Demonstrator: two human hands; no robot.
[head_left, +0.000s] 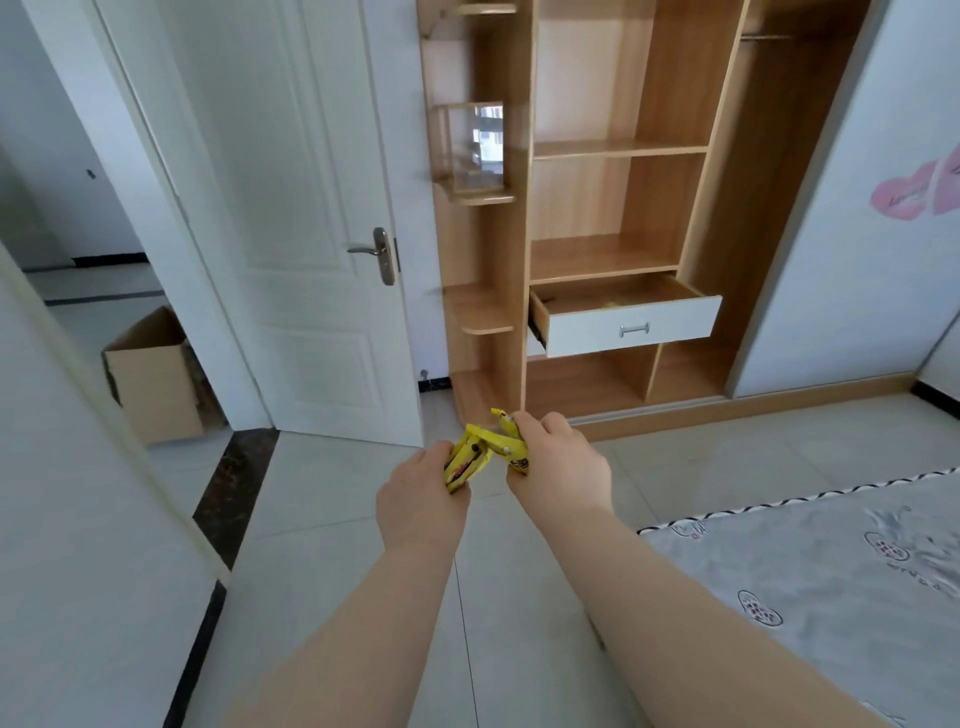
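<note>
Bedroom tiles underfoot, and we're out on the open floor (337, 493). Centre frame, our left grip (421, 499) is curled round a bunch of yellow packets (470, 457), while our right grip (561, 462) pinches one packet at the top of that bunch. All of it is in the air, nothing set down. Up and right of centre, the wardrobe (670, 104) has its white drawer (628, 325) pulled open; a yellowish speck inside is too small to tell. White door (311, 208) upper left, cardboard box (150, 384) at the left edge, mattress (831, 561) lower right. Our read: drawer ready, packets not yet stowed, so the carry and the drop remain.
</note>
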